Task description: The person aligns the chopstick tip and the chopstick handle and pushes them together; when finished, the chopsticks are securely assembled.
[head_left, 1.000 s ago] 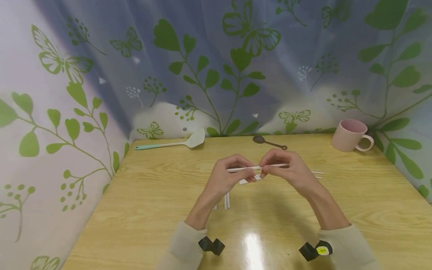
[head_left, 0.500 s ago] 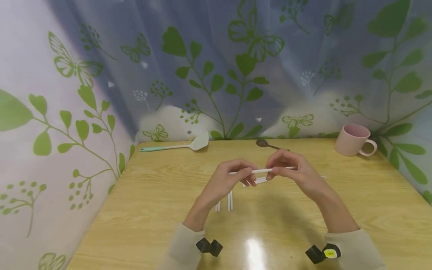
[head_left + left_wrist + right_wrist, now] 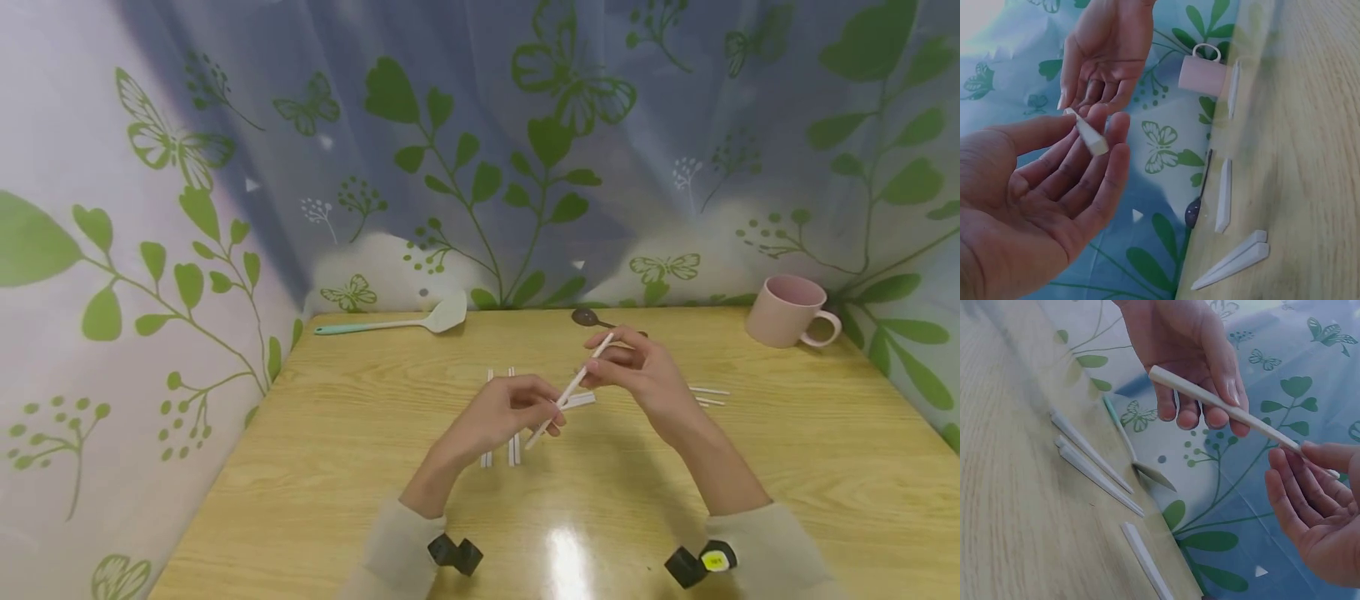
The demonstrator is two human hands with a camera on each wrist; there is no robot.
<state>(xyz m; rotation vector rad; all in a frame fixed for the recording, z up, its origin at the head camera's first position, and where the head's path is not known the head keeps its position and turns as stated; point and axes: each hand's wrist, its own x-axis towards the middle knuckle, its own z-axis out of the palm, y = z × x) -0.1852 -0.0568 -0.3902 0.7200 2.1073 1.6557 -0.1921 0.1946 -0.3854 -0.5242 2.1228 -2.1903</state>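
Observation:
Above the table, both hands pinch one white chopstick [image 3: 570, 390], slanted in the head view with its far end up to the right. My left hand [image 3: 502, 417] holds its thicker, lower part between thumb and fingers. Toward the thin end, my right hand [image 3: 641, 367] grips it with thumb and fingertips, as the right wrist view also shows. Two pairs of white chopsticks [image 3: 514, 452] lie side by side on the table, partly hidden by the left hand. More chopsticks [image 3: 579, 401] lie crosswise behind the hands, their thin tips showing right of the right wrist.
At the back left of the wooden table [image 3: 337, 517] lies a spatula [image 3: 447, 314] with a mint handle. A dark spoon [image 3: 583, 317] rests near the back edge, partly behind the right hand. A pink mug [image 3: 780, 312] stands at the back right, before a leaf-patterned curtain [image 3: 450, 208].
The chopstick was nearly level between the hands; now it is tilted, right end raised. The left hand has lowered slightly, and the right hand has moved slightly left.

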